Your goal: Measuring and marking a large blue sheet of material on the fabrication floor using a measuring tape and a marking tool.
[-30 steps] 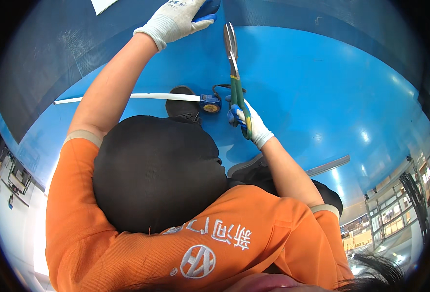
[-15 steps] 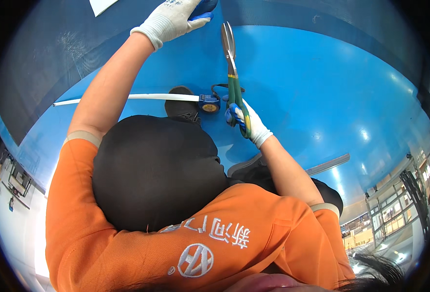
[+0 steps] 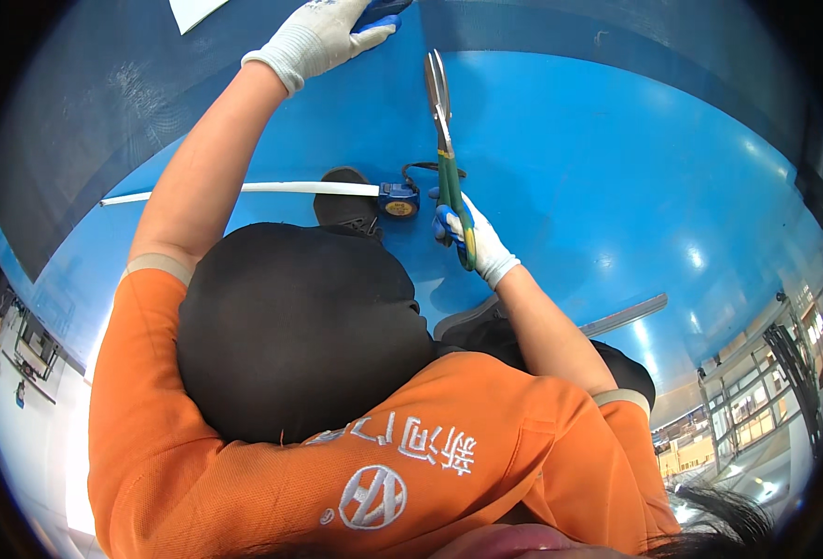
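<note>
My left hand [image 3: 323, 37], in a white glove with blue-coated fingers, is at the top edge over a dark mesh sheet [image 3: 188, 79]. Its thumb presses a dark fold of that sheet; the fingertips run out of view. A pair of metal shears [image 3: 449, 172] with green handles is in my gloved right hand [image 3: 477, 238]. Its blades point away from me and stand slightly apart, their tips near the sheet's edge. Left of the shears lies a blue tape measure [image 3: 398, 199], its white blade [image 3: 309, 188] drawn out to the left across my shoe.
Blue floor [image 3: 598, 186] spreads under the sheet and around me. A grey metal strip [image 3: 626, 315] lies to the right of my right forearm. A white sheet [image 3: 192, 11] shows at the top left. Racks [image 3: 756, 401] stand at the far right.
My right hand and the shears have drawn slightly back toward me. My left hand has shifted a little to the left with its thumb still at the sheet.
</note>
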Tool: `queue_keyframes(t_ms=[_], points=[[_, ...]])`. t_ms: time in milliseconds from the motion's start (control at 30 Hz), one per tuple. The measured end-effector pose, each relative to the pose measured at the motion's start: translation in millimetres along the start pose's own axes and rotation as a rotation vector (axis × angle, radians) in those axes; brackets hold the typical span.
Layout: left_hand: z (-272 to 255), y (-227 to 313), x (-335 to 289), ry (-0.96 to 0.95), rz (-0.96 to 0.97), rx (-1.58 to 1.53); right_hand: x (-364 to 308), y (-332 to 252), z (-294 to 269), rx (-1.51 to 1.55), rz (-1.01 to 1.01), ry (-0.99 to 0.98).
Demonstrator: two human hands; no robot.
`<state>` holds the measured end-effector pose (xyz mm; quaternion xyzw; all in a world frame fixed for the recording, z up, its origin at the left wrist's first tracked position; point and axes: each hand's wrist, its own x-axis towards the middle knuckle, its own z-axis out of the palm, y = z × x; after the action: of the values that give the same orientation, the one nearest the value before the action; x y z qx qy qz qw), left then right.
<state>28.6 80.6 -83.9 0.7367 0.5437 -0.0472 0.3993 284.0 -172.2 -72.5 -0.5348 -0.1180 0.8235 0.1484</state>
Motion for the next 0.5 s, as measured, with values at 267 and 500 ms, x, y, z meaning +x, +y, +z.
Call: queue_keyframes(t_ms=[267, 500], points=[[6, -3, 0, 0.046, 0.083, 0.04, 5, -8, -6, -0.182, -0.063, 0.053], [18, -4, -3, 0.168, 0.187, 0.111, -1, -26, 4, -0.403, -0.015, 0.165]])
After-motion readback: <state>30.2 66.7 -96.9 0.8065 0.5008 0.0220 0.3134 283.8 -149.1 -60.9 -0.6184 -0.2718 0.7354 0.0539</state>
